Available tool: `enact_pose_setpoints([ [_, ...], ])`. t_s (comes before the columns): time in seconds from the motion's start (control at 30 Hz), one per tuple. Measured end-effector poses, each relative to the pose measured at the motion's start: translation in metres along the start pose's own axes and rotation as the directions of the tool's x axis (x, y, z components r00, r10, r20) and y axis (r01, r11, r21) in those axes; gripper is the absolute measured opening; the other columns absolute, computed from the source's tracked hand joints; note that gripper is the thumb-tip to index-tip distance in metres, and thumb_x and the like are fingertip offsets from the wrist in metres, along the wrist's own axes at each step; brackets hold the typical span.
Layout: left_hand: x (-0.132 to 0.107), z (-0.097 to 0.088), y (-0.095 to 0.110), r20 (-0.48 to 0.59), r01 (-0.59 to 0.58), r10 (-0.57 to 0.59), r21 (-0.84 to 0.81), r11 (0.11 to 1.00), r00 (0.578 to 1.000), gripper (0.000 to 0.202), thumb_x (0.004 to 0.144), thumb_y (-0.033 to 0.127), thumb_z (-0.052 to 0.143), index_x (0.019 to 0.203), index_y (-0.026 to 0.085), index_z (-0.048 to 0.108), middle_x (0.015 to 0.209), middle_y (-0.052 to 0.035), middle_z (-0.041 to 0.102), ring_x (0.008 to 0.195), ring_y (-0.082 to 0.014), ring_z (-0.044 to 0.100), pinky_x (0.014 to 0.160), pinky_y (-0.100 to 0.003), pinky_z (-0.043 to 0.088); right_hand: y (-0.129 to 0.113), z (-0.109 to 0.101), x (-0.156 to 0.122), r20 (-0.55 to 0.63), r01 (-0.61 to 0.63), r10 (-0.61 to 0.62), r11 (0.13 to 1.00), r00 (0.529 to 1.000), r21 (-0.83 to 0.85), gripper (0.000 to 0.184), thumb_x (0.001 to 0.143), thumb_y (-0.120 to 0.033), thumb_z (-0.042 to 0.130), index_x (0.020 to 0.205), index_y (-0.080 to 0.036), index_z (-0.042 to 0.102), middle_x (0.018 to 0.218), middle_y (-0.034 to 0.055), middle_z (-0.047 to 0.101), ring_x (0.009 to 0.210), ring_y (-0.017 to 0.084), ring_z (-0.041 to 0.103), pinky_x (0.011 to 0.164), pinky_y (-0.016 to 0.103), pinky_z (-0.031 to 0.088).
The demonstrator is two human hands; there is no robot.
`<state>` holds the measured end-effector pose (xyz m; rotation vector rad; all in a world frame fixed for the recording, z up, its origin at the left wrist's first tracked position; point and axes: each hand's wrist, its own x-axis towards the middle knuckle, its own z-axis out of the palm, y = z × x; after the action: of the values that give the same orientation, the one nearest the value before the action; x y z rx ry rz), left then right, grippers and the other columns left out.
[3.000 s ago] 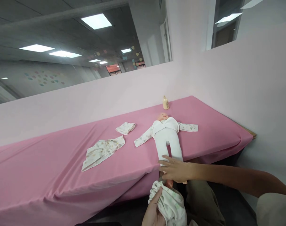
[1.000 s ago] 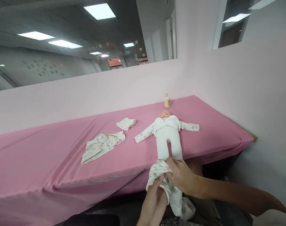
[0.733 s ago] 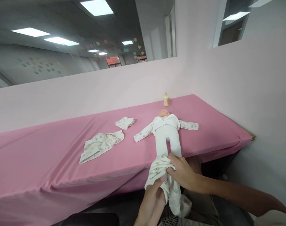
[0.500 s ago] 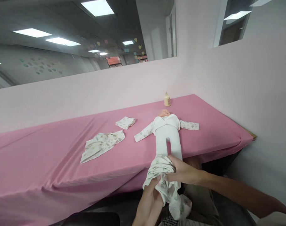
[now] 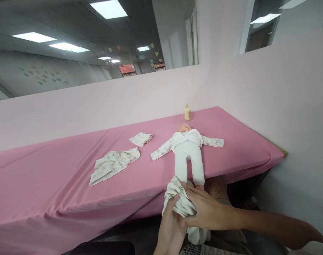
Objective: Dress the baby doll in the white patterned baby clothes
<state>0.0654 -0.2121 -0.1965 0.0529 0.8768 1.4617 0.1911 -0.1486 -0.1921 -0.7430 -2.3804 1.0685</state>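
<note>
A baby doll (image 5: pixel 188 152) lies on its back, dressed in a white top over patterned sleeves and white leggings. Its feet reach the near table edge. Bunched patterned baby pants (image 5: pixel 177 198) are gathered around or against the foot on the left of the picture; how far the foot is inside is hidden. My left hand (image 5: pixel 170 225) grips the pants from below with the thumb on top. Closed on their right side is my right hand (image 5: pixel 205 209), its fingers close to the doll's feet. The rest of the pants hangs below my hands.
A pink sheet (image 5: pixel 71 166) covers the table. To the left lie a loose patterned cloth (image 5: pixel 115 163) and a folded patterned cloth (image 5: pixel 141 139). A pump bottle (image 5: pixel 187 112) stands behind the doll's head. Walls border the back and right side.
The pants have been bunched up tighter and drawn down off the lower legs, so the doll's feet now show. My right hand has moved slightly down and right.
</note>
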Motion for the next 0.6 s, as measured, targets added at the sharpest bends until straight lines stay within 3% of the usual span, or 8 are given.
enact_pose_setpoints([
  [0.17, 0.002, -0.002, -0.005, 0.054, -0.003, 0.007, -0.068, 0.998, 0.999, 0.043, 0.088, 0.024, 0.059, 0.131, 0.019, 0.057, 0.12, -0.0087, 0.067, 0.111, -0.0221, 0.063, 0.104, -0.036, 0.046, 0.003, 0.019, -0.007, -0.047, -0.04, 0.03, 0.975, 0.998, -0.22, 0.028, 0.077, -0.02, 0.058, 0.105, -0.019, 0.062, 0.121, 0.0086, 0.059, 0.105, 0.025, 0.056, 0.096, 0.04, 0.045],
  [0.27, 0.004, -0.005, -0.008, 0.099, -0.04, 0.05, -0.105, 0.994, 0.994, 0.039, 0.089, 0.025, 0.058, 0.128, 0.02, 0.06, 0.122, -0.0082, 0.066, 0.114, -0.0218, 0.062, 0.105, -0.035, 0.045, 0.005, 0.02, -0.006, -0.146, 0.04, -0.105, 0.918, 0.984, -0.394, 0.027, 0.076, -0.012, 0.055, 0.101, -0.018, 0.062, 0.128, 0.011, 0.054, 0.11, 0.025, 0.053, 0.096, 0.04, 0.044],
  [0.33, 0.005, -0.006, -0.01, 0.11, -0.075, 0.087, -0.112, 0.991, 0.99, 0.038, 0.09, 0.025, 0.058, 0.127, 0.019, 0.061, 0.123, -0.0084, 0.066, 0.116, -0.0216, 0.061, 0.106, -0.034, 0.044, 0.008, 0.02, -0.003, -0.151, 0.097, -0.183, 0.887, 0.972, -0.451, 0.029, 0.075, -0.009, 0.055, 0.102, -0.016, 0.061, 0.128, 0.0128, 0.054, 0.112, 0.026, 0.052, 0.095, 0.04, 0.045],
  [0.43, 0.005, -0.006, -0.012, 0.087, -0.077, 0.084, -0.082, 0.994, 0.993, 0.038, 0.089, 0.028, 0.059, 0.126, 0.019, 0.062, 0.122, -0.0091, 0.066, 0.116, -0.0216, 0.06, 0.105, -0.033, 0.045, 0.018, 0.023, 0.003, -0.123, 0.118, -0.189, 0.892, 0.974, -0.437, 0.024, 0.075, -0.01, 0.053, 0.097, -0.015, 0.06, 0.115, 0.0126, 0.061, 0.101, 0.025, 0.058, 0.088, 0.039, 0.047],
  [0.6, 0.003, 0.0, -0.013, -0.013, -0.132, 0.132, -0.002, 0.991, 0.991, 0.026, 0.086, 0.025, 0.063, 0.112, 0.021, 0.068, 0.111, -0.0057, 0.069, 0.108, -0.0171, 0.063, 0.098, -0.028, 0.048, 0.026, 0.026, 0.017, -0.21, -0.01, -0.034, 0.979, 0.977, -0.203, 0.018, 0.073, -0.013, 0.052, 0.09, -0.02, 0.054, 0.086, 0.0033, 0.063, 0.08, 0.019, 0.058, 0.074, 0.033, 0.045],
])
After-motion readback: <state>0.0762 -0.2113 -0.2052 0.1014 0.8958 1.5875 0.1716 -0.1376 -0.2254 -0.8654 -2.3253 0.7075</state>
